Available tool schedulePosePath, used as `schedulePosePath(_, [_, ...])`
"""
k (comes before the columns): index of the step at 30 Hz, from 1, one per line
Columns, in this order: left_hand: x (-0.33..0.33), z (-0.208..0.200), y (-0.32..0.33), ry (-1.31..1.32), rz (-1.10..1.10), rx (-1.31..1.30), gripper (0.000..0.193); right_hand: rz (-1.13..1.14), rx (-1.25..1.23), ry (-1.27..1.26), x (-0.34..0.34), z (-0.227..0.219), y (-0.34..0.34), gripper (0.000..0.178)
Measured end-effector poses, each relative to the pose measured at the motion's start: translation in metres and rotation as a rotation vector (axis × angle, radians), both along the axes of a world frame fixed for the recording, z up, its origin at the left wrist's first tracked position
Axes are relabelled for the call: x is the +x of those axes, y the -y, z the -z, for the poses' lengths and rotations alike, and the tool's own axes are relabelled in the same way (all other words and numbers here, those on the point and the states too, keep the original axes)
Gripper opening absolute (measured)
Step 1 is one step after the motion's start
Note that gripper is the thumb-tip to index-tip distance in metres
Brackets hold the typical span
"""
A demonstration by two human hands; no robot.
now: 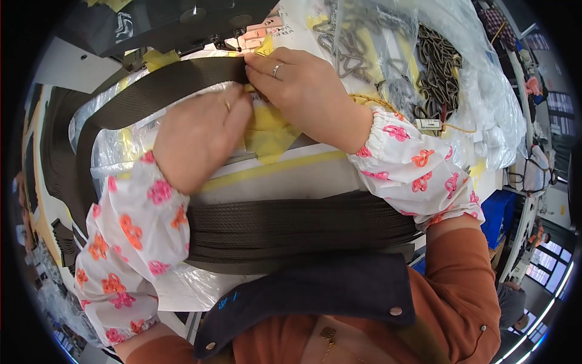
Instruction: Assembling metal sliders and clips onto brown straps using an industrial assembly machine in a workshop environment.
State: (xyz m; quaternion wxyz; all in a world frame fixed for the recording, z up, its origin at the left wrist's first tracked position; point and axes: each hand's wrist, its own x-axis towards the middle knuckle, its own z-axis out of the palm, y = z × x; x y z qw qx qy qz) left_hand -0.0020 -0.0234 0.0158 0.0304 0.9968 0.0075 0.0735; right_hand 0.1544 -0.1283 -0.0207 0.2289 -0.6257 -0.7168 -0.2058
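Note:
A dark olive webbing strap curves from the left and ends under the fingertips of my right hand. That hand pinches the strap's end, just in front of the sewing machine. My left hand is closed just below and slightly blurred, its fingertips curled close to the right hand's. Whatever it may hold is hidden by its own fingers. Yellow tape covers the work surface beneath both hands. Nearer my body lies a thick bundle of the same dark webbing.
Metal triangular rings lie in clear plastic at the far right, beside a pile of dark metal rings. Clear plastic sheeting hangs at the table's right edge, above a blue bin. More webbing loops down on the left.

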Motion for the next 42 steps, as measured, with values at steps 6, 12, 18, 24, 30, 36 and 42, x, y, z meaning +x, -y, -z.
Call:
schedulePosePath(6, [0.001, -0.002, -0.019, 0.270, 0.138, 0.258, 0.034, -0.015, -0.050, 0.009, -0.003, -0.006, 0.004, 0.028])
schedulePosePath(12, [0.007, 0.015, -0.047, 0.228, 0.187, -0.021, 0.031, 0.011, -0.060, 0.100, -0.007, -0.008, 0.002, 0.025])
schedulePosePath(18, [0.012, 0.022, -0.044, 0.278, 0.174, -0.125, 0.030, -0.007, 0.024, 0.020, 0.001, 0.002, 0.007, 0.021])
schedulePosePath(24, [0.009, 0.021, -0.038, 0.311, 0.123, -0.053, 0.031, 0.024, 0.024, -0.110, -0.002, 0.000, 0.006, 0.022])
schedulePosePath(30, [0.010, 0.013, -0.041, 0.306, 0.148, -0.103, 0.029, -0.012, -0.001, -0.220, 0.002, 0.004, 0.008, 0.020])
schedulePosePath(36, [0.011, 0.010, -0.044, 0.346, 0.122, -0.153, 0.025, -0.029, 0.032, -0.227, 0.006, 0.005, 0.007, 0.020])
schedulePosePath(42, [0.015, 0.013, -0.046, 0.378, 0.167, -0.096, 0.026, -0.058, 0.017, -0.229, 0.007, 0.007, 0.005, 0.017])
